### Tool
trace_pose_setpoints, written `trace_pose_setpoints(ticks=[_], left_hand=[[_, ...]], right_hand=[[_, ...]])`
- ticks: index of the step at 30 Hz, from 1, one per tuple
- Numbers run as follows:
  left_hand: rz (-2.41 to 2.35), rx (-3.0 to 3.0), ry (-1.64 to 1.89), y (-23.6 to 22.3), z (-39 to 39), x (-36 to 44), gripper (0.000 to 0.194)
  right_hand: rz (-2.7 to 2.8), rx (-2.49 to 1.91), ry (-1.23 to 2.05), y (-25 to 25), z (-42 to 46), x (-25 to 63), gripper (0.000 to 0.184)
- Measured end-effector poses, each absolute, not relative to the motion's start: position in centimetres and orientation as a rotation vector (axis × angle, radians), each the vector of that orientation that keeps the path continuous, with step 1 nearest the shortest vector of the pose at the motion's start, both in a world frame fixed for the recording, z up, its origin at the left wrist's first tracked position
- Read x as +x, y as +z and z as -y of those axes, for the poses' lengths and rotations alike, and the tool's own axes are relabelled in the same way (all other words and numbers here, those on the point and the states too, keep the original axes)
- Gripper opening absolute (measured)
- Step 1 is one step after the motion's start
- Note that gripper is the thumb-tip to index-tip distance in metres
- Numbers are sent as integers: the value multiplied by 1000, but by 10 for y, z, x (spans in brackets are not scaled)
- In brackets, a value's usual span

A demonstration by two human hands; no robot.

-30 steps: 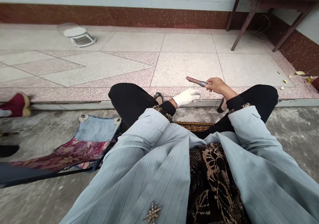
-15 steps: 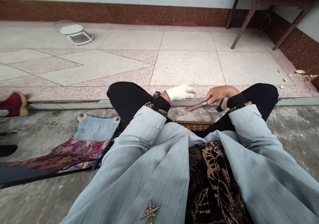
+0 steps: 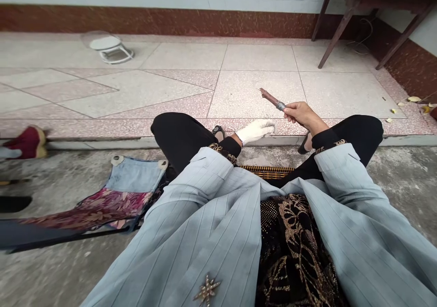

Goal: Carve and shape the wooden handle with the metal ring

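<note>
My right hand (image 3: 300, 115), bare, pinches one end of a short reddish-brown stick (image 3: 269, 96). Silvery wire (image 3: 280, 106) is wound round the stick close to my fingers. Its far end looks rough and has a thin point, and it tilts up to the left above the tiled step. My left hand (image 3: 256, 130) wears a white knitted glove. Its fingers stretch to the right over the step's edge with nothing visible in them, below and apart from the stick. The palm of the glove is hidden.
A tiled step (image 3: 256, 82) runs ahead of my feet. On it stand a small white stool (image 3: 114, 50) and a dark wooden table (image 3: 348, 7). A folding chair (image 3: 133, 175) is at my left, near another person's red shoe (image 3: 29, 143). Yellow peelings (image 3: 414, 99) lie at the right.
My right hand has lifted the stick away from low between my knees, and its free end now points up and left. My gloved left hand has shifted slightly right.
</note>
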State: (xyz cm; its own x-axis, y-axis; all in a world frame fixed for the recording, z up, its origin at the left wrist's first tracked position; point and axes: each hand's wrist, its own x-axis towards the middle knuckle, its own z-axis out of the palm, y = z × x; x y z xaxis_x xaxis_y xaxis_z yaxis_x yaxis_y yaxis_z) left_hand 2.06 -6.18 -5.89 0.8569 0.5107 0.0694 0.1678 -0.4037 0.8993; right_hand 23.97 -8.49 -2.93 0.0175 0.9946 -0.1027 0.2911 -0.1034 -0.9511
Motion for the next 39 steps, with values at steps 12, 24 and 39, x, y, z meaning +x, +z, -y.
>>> trace_pose_setpoints(ticks=[12, 24, 39], left_hand=[[-635, 2414, 233, -52, 61, 18, 27], [-585, 1883, 283, -52, 54, 13, 26], [-465, 1786, 299, -59, 68, 23, 32]], right_hand=[[1950, -1956, 754, -25, 88, 242, 17], [1861, -1164, 1662, -8, 105, 254, 31], [1766, -1863, 830, -31, 82, 247, 18]])
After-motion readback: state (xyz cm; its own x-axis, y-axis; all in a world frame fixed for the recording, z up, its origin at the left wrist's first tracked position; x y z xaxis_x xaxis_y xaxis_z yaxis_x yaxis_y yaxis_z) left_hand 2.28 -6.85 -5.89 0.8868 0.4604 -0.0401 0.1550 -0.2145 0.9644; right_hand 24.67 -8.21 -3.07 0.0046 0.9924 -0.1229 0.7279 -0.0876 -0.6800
